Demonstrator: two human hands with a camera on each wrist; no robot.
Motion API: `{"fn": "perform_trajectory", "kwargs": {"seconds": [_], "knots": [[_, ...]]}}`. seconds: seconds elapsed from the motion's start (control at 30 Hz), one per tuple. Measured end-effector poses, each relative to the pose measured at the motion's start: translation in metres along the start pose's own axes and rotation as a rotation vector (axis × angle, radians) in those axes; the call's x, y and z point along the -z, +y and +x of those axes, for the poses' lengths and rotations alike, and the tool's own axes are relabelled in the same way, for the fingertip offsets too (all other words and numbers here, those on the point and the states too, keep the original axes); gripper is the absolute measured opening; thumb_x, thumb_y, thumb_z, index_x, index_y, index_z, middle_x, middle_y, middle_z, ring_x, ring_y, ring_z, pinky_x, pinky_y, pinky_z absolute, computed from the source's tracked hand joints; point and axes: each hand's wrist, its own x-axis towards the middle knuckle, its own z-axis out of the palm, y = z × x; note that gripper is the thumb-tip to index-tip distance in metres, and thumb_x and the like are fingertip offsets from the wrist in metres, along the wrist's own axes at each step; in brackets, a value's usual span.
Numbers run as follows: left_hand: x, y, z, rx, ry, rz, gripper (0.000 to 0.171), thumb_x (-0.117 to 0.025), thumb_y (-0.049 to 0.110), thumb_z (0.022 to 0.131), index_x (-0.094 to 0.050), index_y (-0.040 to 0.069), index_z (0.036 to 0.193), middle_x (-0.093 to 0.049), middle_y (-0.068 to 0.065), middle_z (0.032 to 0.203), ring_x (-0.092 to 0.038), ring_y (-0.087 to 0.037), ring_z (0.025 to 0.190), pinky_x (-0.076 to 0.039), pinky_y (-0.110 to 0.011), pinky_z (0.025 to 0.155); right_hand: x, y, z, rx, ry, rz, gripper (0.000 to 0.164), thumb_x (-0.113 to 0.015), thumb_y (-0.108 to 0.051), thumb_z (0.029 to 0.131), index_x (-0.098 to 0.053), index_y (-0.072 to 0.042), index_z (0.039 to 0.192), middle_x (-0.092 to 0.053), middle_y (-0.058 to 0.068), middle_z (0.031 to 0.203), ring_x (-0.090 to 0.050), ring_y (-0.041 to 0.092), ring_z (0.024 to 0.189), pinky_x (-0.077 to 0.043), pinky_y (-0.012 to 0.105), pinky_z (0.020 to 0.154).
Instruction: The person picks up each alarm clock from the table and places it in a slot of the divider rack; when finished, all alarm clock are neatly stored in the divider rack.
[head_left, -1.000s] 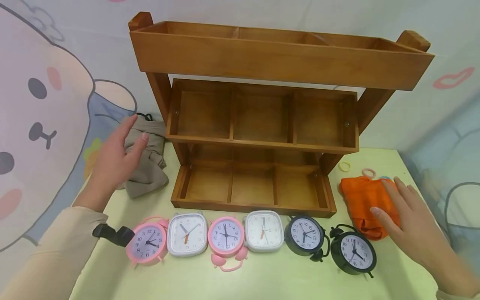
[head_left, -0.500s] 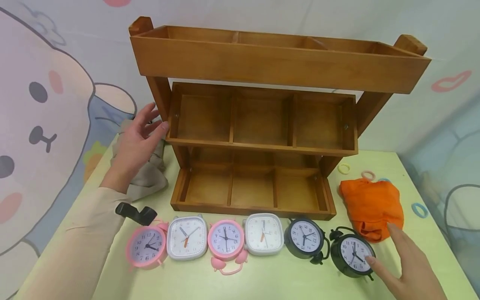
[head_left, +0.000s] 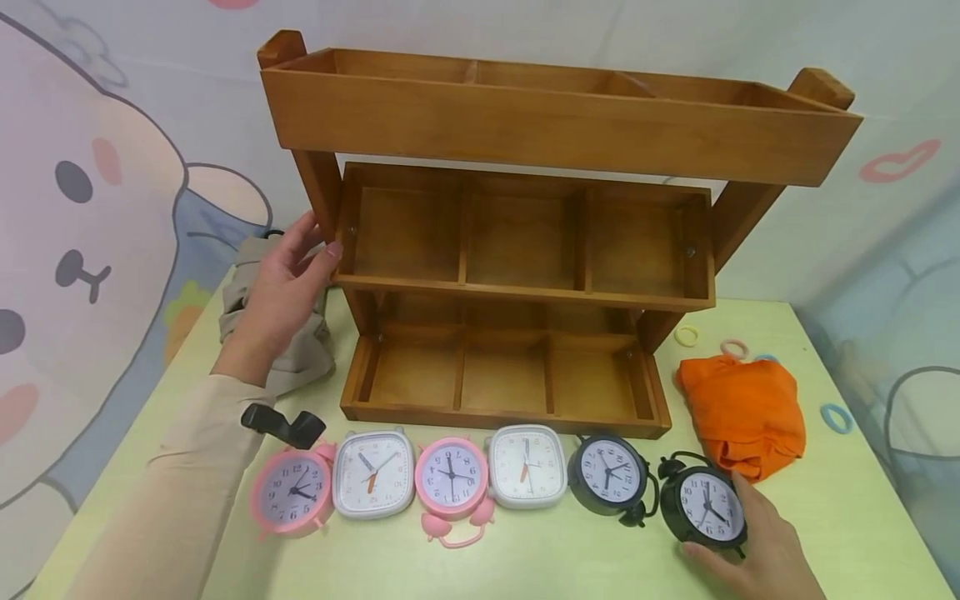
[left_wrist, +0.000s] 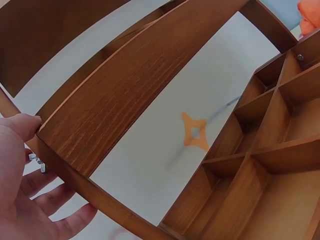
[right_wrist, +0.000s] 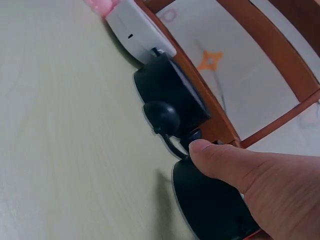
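At the left side of the three-tier wooden shelf [head_left: 562, 133], my left hand [head_left: 281, 292] grips the middle tier's end. The left wrist view has its thumb on the tier's corner and its fingers [left_wrist: 55, 197] along the side rail. At the right end of a row of clocks, my right hand [head_left: 765, 542] holds a black twin-bell alarm clock [head_left: 711, 507], which lies face up. Its thumb presses the clock's body [right_wrist: 210, 200] in the right wrist view; the other fingers are mostly hidden. Beside it lies a second black alarm clock [head_left: 611, 473].
Further left lie a white square clock [head_left: 527, 467], a pink alarm clock [head_left: 452, 475], another white clock [head_left: 374, 473] and another pink one [head_left: 292, 492]. An orange cloth [head_left: 742, 412] and a blue ring [head_left: 836, 418] are at right. A grey-brown cloth bag [head_left: 300, 358] sits behind my left arm.
My left hand has moved right from above the bag onto the shelf's side. My right hand has come down and left from over the orange cloth onto the black alarm clock.
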Motion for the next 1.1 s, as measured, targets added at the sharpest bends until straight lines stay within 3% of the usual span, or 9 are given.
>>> {"fn": "perform_trajectory", "kwargs": {"seconds": [0.33, 0.57, 0.87, 1.1], "knots": [[-0.006, -0.002, 0.001, -0.019, -0.007, -0.004, 0.062, -0.048, 0.042, 0.102, -0.021, 0.033, 0.157, -0.027, -0.002, 0.162, -0.03, -0.029, 0.148, -0.032, -0.05, 0.117, -0.003, -0.008, 0.001, -0.077, -0.019, 0.075, 0.138, -0.076, -0.07, 0.067, -0.002, 0.008, 0.153, -0.018, 0.041, 0.149, -0.031, 0.059, 0.123, -0.032, 0.075, 0.101], [-0.006, -0.002, 0.001, -0.013, -0.012, 0.012, 0.064, -0.047, 0.044, 0.102, -0.018, 0.033, 0.157, -0.024, -0.002, 0.163, -0.029, -0.028, 0.149, -0.033, -0.052, 0.117, -0.007, -0.012, 0.0, -0.052, 0.012, 0.079, 0.131, -0.075, -0.069, 0.069, -0.006, 0.004, 0.154, -0.018, 0.038, 0.149, -0.033, 0.055, 0.123, -0.033, 0.075, 0.101], [-0.005, -0.002, 0.001, -0.019, -0.016, -0.011, 0.064, -0.049, 0.044, 0.101, -0.019, 0.033, 0.157, -0.025, -0.002, 0.163, -0.03, -0.027, 0.148, -0.034, -0.051, 0.116, -0.008, -0.01, 0.001, -0.086, -0.006, 0.1, 0.131, -0.075, -0.069, 0.07, -0.005, 0.001, 0.155, -0.014, 0.038, 0.151, -0.03, 0.055, 0.125, -0.03, 0.075, 0.103], [-0.004, -0.003, 0.0, -0.005, -0.005, 0.004, 0.066, -0.049, 0.046, 0.101, -0.017, 0.033, 0.157, -0.023, -0.001, 0.164, -0.029, -0.027, 0.149, -0.033, -0.051, 0.116, -0.005, -0.007, -0.005, -0.037, 0.072, 0.136, 0.125, -0.077, -0.066, 0.071, -0.012, 0.0, 0.155, -0.02, 0.037, 0.151, -0.033, 0.052, 0.125, -0.034, 0.074, 0.1]]}}
